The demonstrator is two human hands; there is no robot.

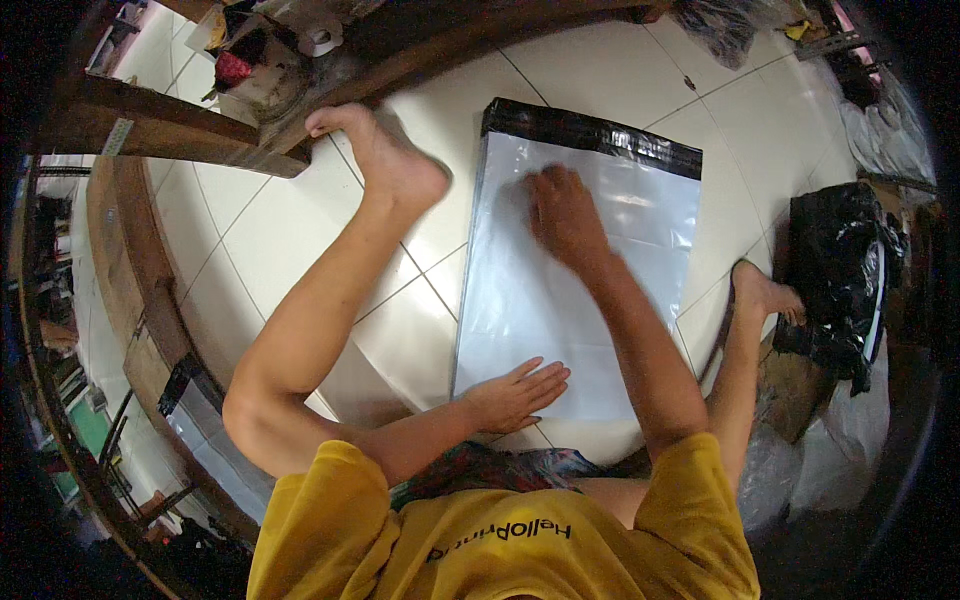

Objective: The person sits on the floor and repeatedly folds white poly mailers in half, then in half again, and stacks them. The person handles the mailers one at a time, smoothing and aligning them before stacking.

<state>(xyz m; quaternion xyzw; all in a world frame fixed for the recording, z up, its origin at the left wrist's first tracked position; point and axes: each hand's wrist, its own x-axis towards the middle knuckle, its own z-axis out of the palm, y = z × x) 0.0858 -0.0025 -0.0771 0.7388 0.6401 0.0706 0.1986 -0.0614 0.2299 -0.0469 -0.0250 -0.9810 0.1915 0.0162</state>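
Observation:
Between my legs on the floor lies a flat stack of grey-white plastic mailing bags (600, 300) with a black band along the far end. Near the close end, my left hand (520, 394) rests flat on the top bag, its fingers stretched out toward the right. My right hand (562, 212) is over the far left part of the top bag, just short of the black band. Its fingers are curled in and slightly blurred. Whether anything is inside them is hidden. Soft creases and shine run across the bag's right side.
Wooden beams (200, 130) cross the far left, with a worn round object (265, 75) behind them. To the right, a black plastic bundle (835, 270) sits by my right foot, above a cardboard box (790, 395). Clear plastic (840, 450) lies nearer. Pale tiles (410, 320) cover the floor.

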